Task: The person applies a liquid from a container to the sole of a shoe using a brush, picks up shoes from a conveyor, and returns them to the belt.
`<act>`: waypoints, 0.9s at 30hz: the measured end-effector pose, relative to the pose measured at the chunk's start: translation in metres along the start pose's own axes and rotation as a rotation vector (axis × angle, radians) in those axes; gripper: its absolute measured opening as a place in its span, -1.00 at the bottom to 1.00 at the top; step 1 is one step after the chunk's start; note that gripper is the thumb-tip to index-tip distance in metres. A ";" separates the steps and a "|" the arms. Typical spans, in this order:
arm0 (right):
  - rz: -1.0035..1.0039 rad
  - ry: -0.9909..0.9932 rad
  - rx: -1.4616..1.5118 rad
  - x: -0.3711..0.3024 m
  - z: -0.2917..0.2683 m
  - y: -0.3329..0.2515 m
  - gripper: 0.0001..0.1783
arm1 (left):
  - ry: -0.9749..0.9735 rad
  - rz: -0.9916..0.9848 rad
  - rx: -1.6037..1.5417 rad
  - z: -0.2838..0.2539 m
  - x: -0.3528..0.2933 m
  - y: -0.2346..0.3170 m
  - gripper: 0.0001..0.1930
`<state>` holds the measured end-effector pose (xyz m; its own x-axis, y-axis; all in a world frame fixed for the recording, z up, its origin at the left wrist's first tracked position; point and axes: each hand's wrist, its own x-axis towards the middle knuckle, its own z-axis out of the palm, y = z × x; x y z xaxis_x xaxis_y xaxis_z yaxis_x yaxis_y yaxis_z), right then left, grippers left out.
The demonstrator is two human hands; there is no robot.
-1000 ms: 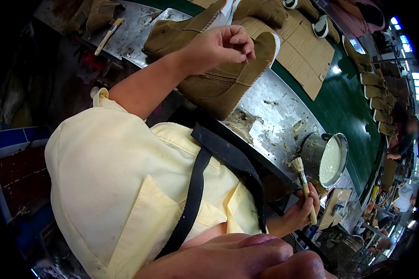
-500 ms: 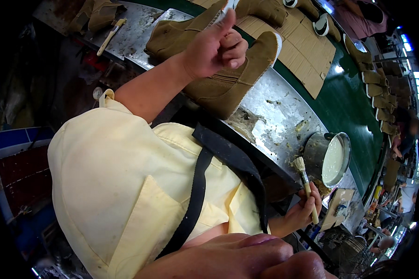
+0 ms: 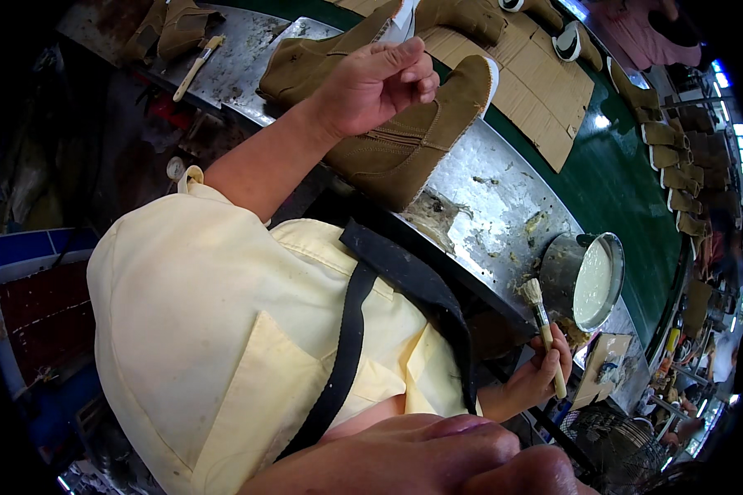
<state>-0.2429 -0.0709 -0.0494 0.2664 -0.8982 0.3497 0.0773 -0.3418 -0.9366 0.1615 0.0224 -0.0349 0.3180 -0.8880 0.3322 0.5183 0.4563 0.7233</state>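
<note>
My left hand (image 3: pixel 380 87) hovers over or rests against a tan suede boot (image 3: pixel 409 157), its fingers loosely curled and the thumb laid towards them; nothing shows in it. That boot lies on its side with a side seam and white sole edge visible. Behind my wrist lies another tan boot (image 3: pixel 305 70). At the lower right my right hand (image 3: pixel 541 375) is closed round the wooden handle of a brush (image 3: pixel 543 322), bristles up. Next to the brush stands a metal pot (image 3: pixel 560 272) of creamy white liquid (image 3: pixel 593 285), tilted in the view.
A stained metal worktop (image 3: pixel 504 206) runs beside a green conveyor belt (image 3: pixel 627 206) carrying cardboard (image 3: pixel 528 91) and boots. A second brush (image 3: pixel 198 68) lies on the worktop's far-left end. More boots (image 3: pixel 673 177) line the belt's other side. A fan (image 3: pixel 615 441) stands at lower right.
My left thumb has come down from its raised position towards the curled fingers. My right hand and its brush have barely moved.
</note>
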 end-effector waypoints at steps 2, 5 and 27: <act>0.008 -0.002 0.007 0.001 0.001 0.001 -0.80 | -0.082 -0.058 -0.099 -0.008 -0.002 0.001 -0.62; -0.001 0.000 -0.012 -0.002 -0.002 -0.002 -0.80 | -0.213 -0.183 -0.264 -0.022 0.000 0.000 -0.58; 0.001 0.056 -0.005 -0.005 0.000 -0.007 -0.81 | 0.081 -0.218 -0.045 0.011 -0.006 -0.001 -0.70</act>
<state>-0.2450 -0.0643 -0.0445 0.2124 -0.9124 0.3499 0.0723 -0.3424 -0.9368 0.1504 0.0263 -0.0303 0.2564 -0.9590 0.1205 0.6158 0.2582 0.7444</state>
